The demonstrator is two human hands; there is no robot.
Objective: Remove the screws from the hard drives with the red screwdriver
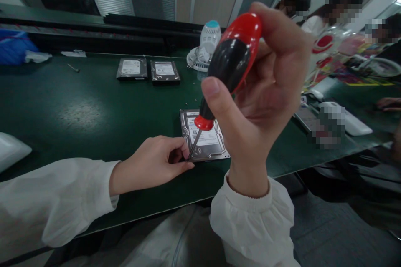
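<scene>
My right hand (269, 87) is wrapped round a red and black screwdriver (230, 64), thumb along its handle. The shaft slants down and left, its tip at the near left corner of a silver hard drive (209, 150) lying label up on the table. At that same corner my left hand (156, 160) has its fingers curled and its thumb stretched beside the tip, gripping the drive's edge. Whether a screw sits under the tip is too small to tell. Several tiny screws (196, 100) lie just beyond the drive.
Two more hard drives (132, 68) lie farther back on the green table (78, 112). Behind the screwdriver stands a white fan-like device (209, 39). A blue bag (15, 46) is at far left, a white object (12, 150) at the left edge. Other people sit along the right side.
</scene>
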